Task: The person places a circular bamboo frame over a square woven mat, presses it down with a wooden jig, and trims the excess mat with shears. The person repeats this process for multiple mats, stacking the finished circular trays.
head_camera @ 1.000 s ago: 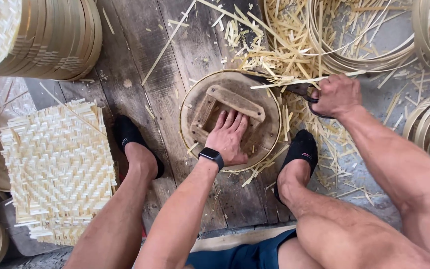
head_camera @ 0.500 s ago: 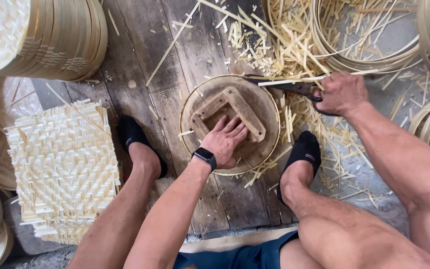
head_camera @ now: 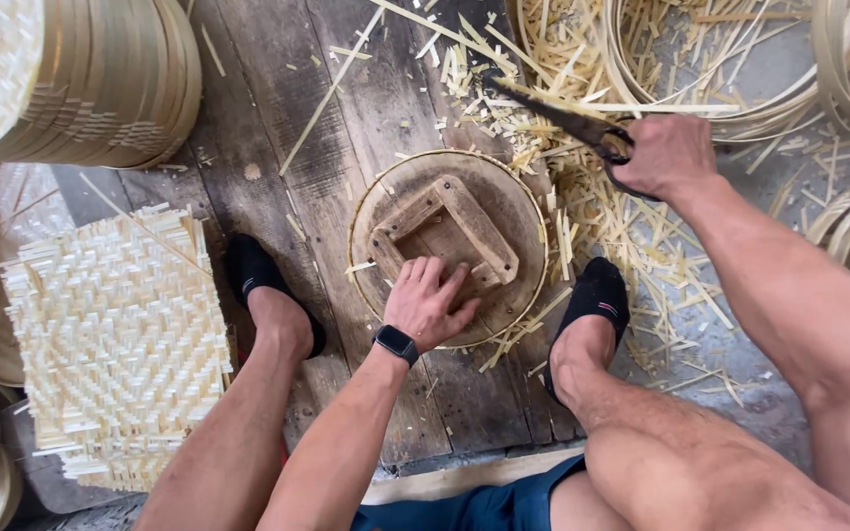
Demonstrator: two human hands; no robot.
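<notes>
L hand (head_camera: 428,300) flat, open on round wooden form (head_camera: 448,246), R hand (head_camera: 668,154) gripping dark shears (head_camera: 568,123), bamboo hoop (head_camera: 700,69) w/ strips inside

Left hand (head_camera: 429,300): palm down, fingers spread and pressed flat, wrist straight, forearm reaching forward between the knees. Right hand (head_camera: 669,153): closed in a fist grip, knuckles up, arm extended forward and out to the right, elbow slightly bent. Both legs bent, feet planted either side of the left hand.
</notes>
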